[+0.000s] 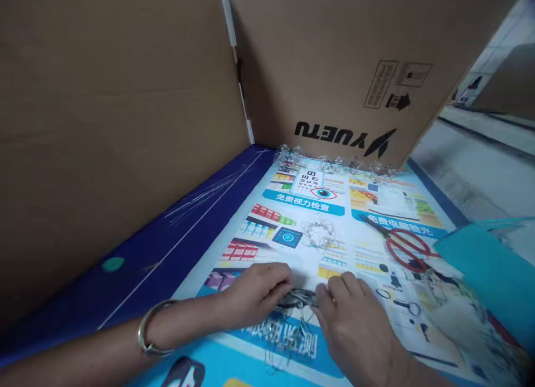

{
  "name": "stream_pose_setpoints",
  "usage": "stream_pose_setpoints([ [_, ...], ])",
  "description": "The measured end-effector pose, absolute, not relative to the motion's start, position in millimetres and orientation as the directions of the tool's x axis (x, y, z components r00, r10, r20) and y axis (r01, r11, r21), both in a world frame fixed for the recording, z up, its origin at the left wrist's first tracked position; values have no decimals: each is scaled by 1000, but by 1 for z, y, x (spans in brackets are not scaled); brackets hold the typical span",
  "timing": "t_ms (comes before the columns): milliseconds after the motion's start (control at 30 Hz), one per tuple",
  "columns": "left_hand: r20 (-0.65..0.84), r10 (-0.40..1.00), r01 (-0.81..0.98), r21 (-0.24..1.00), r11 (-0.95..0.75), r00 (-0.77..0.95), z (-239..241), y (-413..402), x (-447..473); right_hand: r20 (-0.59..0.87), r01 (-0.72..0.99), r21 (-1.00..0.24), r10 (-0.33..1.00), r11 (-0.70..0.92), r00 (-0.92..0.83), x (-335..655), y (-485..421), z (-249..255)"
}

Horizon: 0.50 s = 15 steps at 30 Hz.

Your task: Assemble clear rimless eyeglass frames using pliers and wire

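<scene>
A piece of thin, silvery looped wire point(298, 298) is stretched between my two hands, just above the printed sheet. My left hand point(263, 292), with a bangle on its wrist, pinches the wire's left end. At the right end, the thumb and fingers of my right hand point(355, 320) are closed on the same wire. Loose wire loops hang below it towards me; their exact shape is blurred. Beyond my hands, a ring of similar looped wire point(320, 232) lies flat on the sheet.
Tall cardboard panels point(334, 58) stand at the back and left. Several wire pieces point(334, 164) line the back panel's foot. Red-handled scissors point(407, 248) and a teal bag point(493, 275) lie right. Thin straight wires point(204, 195) lie on dark blue cloth point(167, 236).
</scene>
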State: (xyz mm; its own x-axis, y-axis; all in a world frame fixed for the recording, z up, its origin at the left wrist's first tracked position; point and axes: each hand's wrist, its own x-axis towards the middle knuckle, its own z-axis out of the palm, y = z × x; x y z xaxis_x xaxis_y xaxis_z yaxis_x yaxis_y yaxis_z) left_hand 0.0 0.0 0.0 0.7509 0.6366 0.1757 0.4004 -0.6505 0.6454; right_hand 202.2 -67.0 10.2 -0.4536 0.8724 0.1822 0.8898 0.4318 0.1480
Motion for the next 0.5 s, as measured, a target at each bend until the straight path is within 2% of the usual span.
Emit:
stream_pose_setpoints([
  [300,165,662,446,620,-646,731,-5,0,2,199,873,223,857,433,-476,189,-71,16],
  [500,120,677,430,689,-583,726,1,3,1,187,904,106,884,415,-428,196,-67,11],
])
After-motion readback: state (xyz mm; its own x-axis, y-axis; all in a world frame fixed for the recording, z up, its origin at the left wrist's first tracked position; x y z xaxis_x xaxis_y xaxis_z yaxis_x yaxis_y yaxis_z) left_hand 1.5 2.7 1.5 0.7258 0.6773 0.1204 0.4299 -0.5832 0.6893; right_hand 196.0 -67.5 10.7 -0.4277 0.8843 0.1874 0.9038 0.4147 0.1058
